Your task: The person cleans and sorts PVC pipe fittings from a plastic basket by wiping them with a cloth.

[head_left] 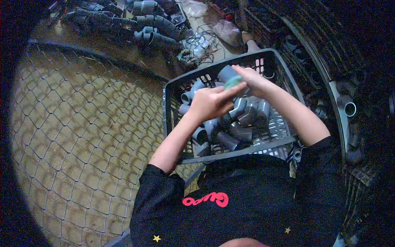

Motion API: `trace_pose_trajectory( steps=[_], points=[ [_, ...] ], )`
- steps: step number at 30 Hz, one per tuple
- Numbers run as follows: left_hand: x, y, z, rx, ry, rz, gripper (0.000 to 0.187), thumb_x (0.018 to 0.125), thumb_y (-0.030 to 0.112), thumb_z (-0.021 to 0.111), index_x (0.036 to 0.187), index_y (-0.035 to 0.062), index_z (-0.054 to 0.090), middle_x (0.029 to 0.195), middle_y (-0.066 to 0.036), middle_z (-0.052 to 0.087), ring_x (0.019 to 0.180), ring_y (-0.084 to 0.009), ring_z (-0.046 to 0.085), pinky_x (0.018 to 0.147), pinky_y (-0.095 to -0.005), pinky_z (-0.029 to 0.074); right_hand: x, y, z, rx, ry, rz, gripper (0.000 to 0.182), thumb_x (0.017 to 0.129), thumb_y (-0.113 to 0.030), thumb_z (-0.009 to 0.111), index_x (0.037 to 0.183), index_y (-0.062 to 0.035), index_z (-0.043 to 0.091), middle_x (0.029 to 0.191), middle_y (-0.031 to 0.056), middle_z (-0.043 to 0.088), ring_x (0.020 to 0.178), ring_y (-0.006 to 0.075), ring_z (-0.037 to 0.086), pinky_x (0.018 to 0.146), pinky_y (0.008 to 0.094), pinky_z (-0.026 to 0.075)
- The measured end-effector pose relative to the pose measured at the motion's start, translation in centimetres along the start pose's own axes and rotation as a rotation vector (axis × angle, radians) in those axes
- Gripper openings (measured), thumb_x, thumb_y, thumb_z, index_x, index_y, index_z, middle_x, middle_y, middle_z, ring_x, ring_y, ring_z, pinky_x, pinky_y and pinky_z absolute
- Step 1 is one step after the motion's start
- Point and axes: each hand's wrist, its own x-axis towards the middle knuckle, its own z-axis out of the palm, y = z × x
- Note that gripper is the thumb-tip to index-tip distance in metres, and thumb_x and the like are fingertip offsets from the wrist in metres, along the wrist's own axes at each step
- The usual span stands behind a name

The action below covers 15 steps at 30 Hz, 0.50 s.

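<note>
While both hands meet above the grey plastic crate [275,61], the right hand [253,81] is closed around a grey pipe fitting [227,75] with a teal patch at its end, and the left hand [210,103] rests just beside it, fingers curled loosely with the fingertips touching that teal end. Inside the crate, below the hands, lie more grey pipe fittings [238,123]. To the crate's left runs a chain-link fence [82,136]; beyond the crate's far left corner lies a pile of assembled grey pipes [152,24].
</note>
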Motion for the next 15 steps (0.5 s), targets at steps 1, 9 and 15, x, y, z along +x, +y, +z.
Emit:
trace_pose_trajectory(
  steps=[1, 9, 15],
  points=[
    [0.3, 0.3, -0.6, 0.006, -0.027, 0.019, 0.067, 0.075, 0.025, 0.071, 0.137, 0.0389, 0.051, 0.073, -0.006, 0.063, 0.059, -0.0262, 0.063, 0.052, -0.0388, 0.052, 1.6, 0.9, -0.7, 0.007, -0.041, 0.03, 0.066, 0.093, -0.056, 0.049, 0.123, 0.0021, 0.061, 0.112, 0.0171, 0.066, 0.098, 0.0273, 0.064, 0.085, 0.042, 0.05],
    [0.3, 1.9, -1.1, -0.013, -0.1, -0.043, 0.064, 0.078, 0.027, 0.067, 0.138, 0.0382, 0.049, 0.071, -0.006, 0.061, 0.06, -0.0265, 0.063, 0.055, -0.04, 0.053, -0.1, -1.3, -0.4, 0.125, -0.227, 0.085, 0.058, 0.089, -0.062, 0.055, 0.113, -0.01, 0.063, 0.099, 0.0066, 0.066, 0.079, 0.0162, 0.064, 0.067, 0.0314, 0.053],
    [0.4, -2.5, -1.8, -0.224, 0.384, -0.362, 0.071, 0.081, 0.017, 0.06, 0.147, 0.0185, 0.035, 0.092, -0.015, 0.069, 0.074, -0.0245, 0.069, 0.065, -0.0336, 0.055, -0.6, -3.0, -1.1, 0.043, -0.223, 0.027, 0.064, 0.09, -0.063, 0.052, 0.109, -0.0039, 0.068, 0.097, 0.0098, 0.07, 0.073, 0.0184, 0.067, 0.063, 0.0297, 0.052]
  ],
)
